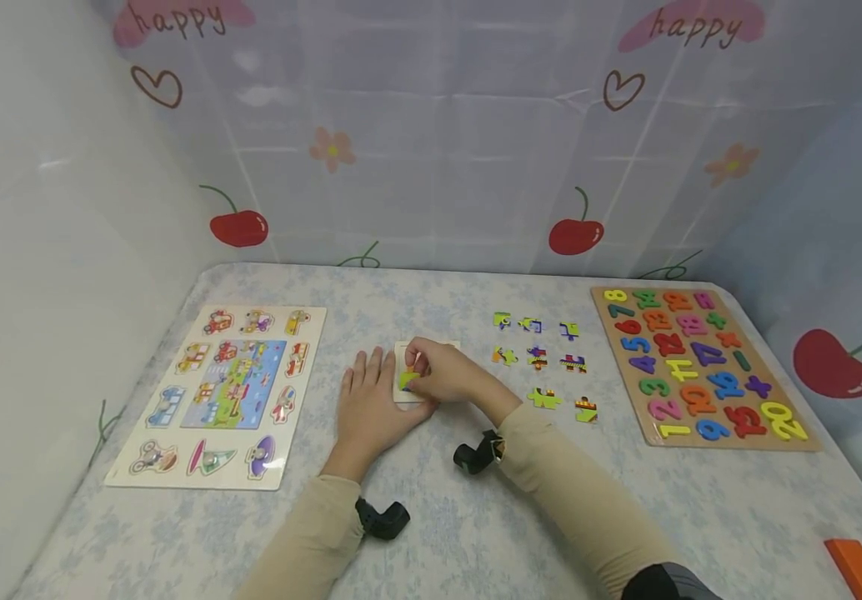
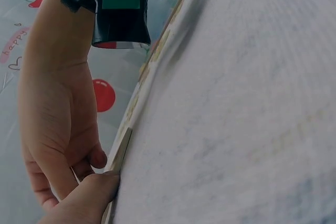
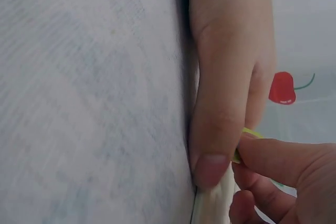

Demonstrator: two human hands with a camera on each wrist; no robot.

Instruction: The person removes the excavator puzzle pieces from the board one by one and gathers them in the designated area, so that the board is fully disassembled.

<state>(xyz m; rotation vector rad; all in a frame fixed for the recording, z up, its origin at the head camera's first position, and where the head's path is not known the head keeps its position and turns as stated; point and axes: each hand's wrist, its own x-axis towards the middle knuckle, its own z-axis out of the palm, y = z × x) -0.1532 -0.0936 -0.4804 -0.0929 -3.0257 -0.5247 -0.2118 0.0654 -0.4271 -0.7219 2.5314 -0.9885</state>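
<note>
A small cream puzzle board [image 1: 400,354] lies at the middle of the table, mostly covered by both hands. My right hand [image 1: 442,372] pinches a yellow-green jigsaw piece [image 1: 406,380] between thumb and fingers over this board. In the right wrist view only a yellow edge of the jigsaw piece [image 3: 253,132] shows. My left hand [image 1: 373,408] rests along the board's left side, its fingers straight and its thumb at the near edge. The left wrist view has the thumb against the rim of the board [image 2: 124,145].
Several loose jigsaw pieces [image 1: 538,358] lie in rows right of the hands. A wooden number board [image 1: 629,392] with coloured numerals stands farther right. On the left lies a picture puzzle board [image 1: 239,475] with vehicles and toys. An orange block [image 1: 857,568] sits at the near right.
</note>
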